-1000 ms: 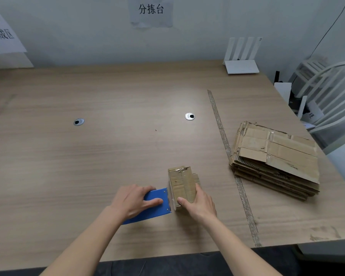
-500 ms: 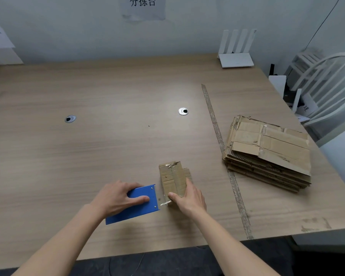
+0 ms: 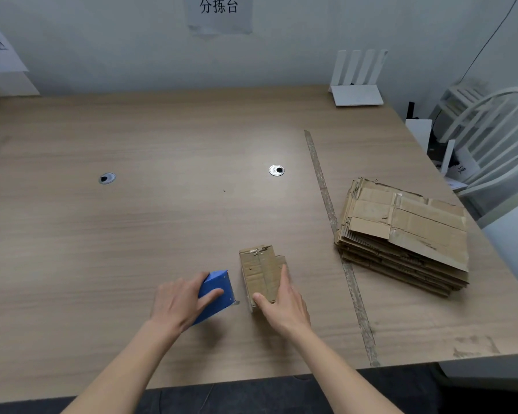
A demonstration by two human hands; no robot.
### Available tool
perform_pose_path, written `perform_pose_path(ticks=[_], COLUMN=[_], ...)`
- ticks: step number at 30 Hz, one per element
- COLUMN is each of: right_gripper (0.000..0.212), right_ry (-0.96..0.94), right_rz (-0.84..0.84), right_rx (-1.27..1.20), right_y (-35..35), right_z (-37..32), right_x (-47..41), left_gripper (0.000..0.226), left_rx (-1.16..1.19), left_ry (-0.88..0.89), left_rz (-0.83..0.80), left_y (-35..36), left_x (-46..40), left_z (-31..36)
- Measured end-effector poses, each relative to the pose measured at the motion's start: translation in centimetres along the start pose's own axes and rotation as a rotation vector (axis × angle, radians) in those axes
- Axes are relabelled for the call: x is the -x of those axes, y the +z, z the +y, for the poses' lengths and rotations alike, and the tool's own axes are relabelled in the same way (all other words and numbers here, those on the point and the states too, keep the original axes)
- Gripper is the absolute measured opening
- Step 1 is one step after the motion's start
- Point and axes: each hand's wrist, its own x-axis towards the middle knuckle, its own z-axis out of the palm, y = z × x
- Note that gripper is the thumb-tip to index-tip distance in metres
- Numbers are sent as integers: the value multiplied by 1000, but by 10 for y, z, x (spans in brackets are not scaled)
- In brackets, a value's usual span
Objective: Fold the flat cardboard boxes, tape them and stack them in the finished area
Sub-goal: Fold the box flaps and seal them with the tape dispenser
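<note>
While gripping the blue tape tool with left hand, steady the small box, long side pointing away, under right hand, tool just left.

A wooden table bears a folded box, blue tape dispenser, flat cardboard stack right of the hands, and router far beyond.

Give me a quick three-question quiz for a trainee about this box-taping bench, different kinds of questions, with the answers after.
1. True or false: the flat stack lies right of the tape strip on the table.
2. Which hand holds the blue dispenser?
3. The right hand grips: A) the folded box, B) the router, C) the chair.

Key: 1 true. 2 the left hand. 3 A.
</note>
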Motion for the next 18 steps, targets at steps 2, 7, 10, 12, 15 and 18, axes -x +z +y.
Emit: perform_pose_path(ticks=[2, 7, 10, 12, 15, 18], right_gripper=[103, 117, 117, 112, 99, 101], right_ry=[-83, -59, -110, -195, -310, -301], right_rz=[13, 51, 80, 111, 116, 80], right_rx=[52, 179, 188, 195, 318, 407], right_y=[2, 12, 11, 8, 2, -3], right_z=[-5, -13, -15, -16, -16, -11], right_x=[8, 13, 13, 12, 9, 6], left_gripper=[52, 52, 51, 52, 59, 65], left_rx=[1, 18, 17, 17, 19, 14], left_ry=[23, 90, 78, 54, 17, 25], left_rz=[-10, 59, 92, 87, 41, -13], left_y=[5, 37, 43, 44, 39, 39], left_x=[3, 10, 12, 12, 16, 20], left_z=[-2, -8, -8, -10, -12, -13])
